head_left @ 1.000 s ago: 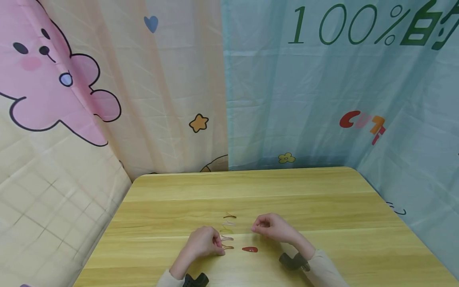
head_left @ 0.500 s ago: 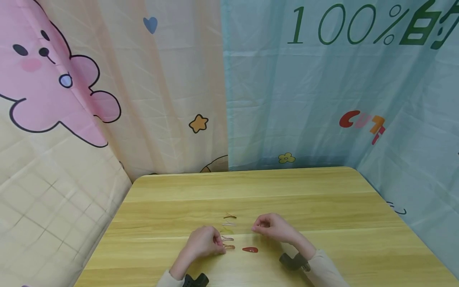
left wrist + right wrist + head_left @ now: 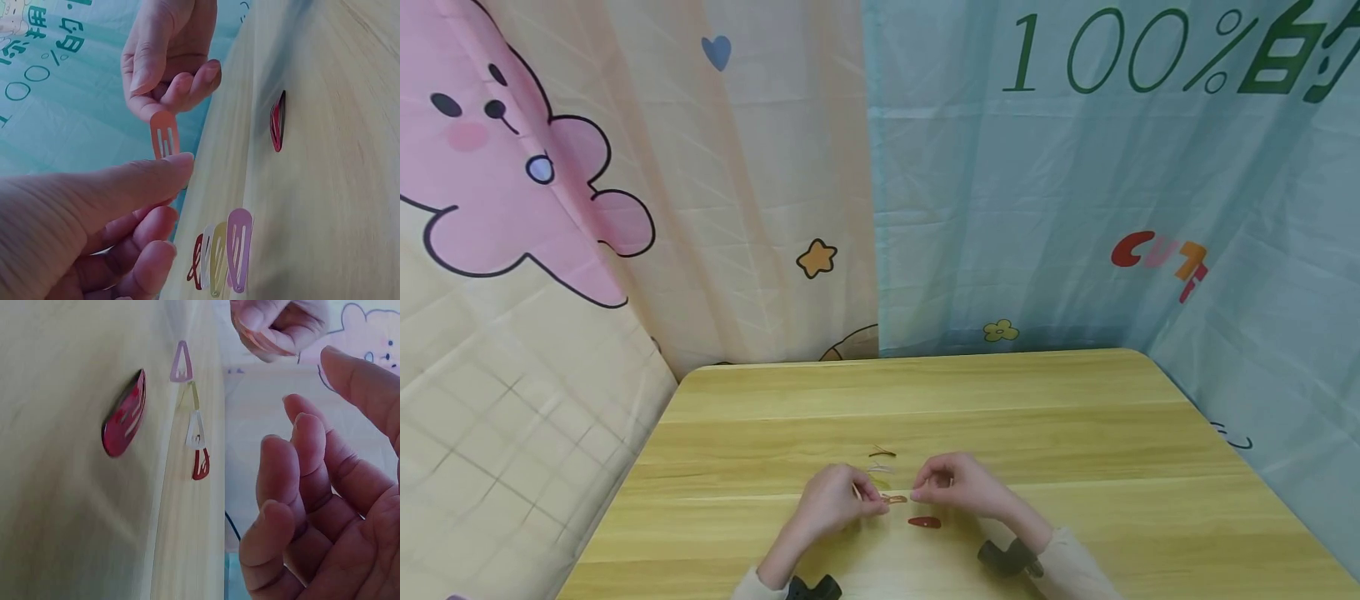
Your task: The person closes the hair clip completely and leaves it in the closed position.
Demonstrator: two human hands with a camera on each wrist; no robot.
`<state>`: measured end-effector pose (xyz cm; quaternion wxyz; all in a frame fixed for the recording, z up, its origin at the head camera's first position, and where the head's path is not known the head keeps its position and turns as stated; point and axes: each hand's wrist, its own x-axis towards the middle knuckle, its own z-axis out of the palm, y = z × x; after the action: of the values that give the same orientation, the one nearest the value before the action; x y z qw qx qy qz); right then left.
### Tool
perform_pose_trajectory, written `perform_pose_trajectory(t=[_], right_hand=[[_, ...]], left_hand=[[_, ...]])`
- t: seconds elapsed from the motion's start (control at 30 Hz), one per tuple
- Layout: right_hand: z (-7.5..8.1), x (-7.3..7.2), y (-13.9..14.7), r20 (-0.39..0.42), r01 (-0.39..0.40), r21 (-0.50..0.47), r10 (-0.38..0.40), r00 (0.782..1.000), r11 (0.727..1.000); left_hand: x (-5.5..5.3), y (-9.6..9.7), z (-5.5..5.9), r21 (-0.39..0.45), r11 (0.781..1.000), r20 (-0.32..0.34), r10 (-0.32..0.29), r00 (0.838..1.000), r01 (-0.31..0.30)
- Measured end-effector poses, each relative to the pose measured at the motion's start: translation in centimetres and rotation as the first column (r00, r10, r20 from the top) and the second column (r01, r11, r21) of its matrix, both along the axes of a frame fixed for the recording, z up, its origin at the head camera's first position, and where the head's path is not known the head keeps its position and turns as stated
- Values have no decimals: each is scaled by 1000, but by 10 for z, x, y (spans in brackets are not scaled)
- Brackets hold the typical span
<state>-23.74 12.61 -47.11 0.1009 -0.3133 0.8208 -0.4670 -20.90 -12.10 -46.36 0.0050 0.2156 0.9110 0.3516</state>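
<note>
My left hand [image 3: 837, 500] pinches an orange snap hair clip [image 3: 164, 134] between thumb and fingers, lifted above the table. Facing it, my right hand [image 3: 966, 486] has its fingers loosely bent and holds nothing; in the right wrist view a gap shows between thumb and fingers. In the left wrist view its fingertips appear close to the clip's free end; whether they touch, I cannot tell. A glossy red hair clip [image 3: 125, 415] lies alone on the table. Beyond the left hand are pink [image 3: 239, 250], yellow [image 3: 217, 259], white [image 3: 205, 256] and dark red [image 3: 196, 262] clips in a row.
The wooden table [image 3: 737, 433] ends at a back edge against hanging printed cloths, cream [image 3: 760, 183] on the left and blue [image 3: 1037, 208] on the right. A dark camera mount [image 3: 1006, 558] sits at the right wrist, another [image 3: 815, 588] at the left.
My left hand has picked the orange clip up from the near end of the row and moved right and slightly away. The right hand has come a little left, nearer to it.
</note>
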Motion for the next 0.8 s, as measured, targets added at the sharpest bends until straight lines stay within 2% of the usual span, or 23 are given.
perform_pose_trajectory(t=[0.17,0.37,0.8], right_hand=[[0,3,-5,-10,-20,-34,20,1000,999],[1,6,-9,-33,-24,-44,22,999,999],[1,9,-12,1,33,-33,-33,999,999]], left_hand=[[2,5,1,36,999,-30,-14,999,15],[5,8,2,50,999,-33,-3,999,5],[5,12,4,64,998,-25,15,1000,-13]])
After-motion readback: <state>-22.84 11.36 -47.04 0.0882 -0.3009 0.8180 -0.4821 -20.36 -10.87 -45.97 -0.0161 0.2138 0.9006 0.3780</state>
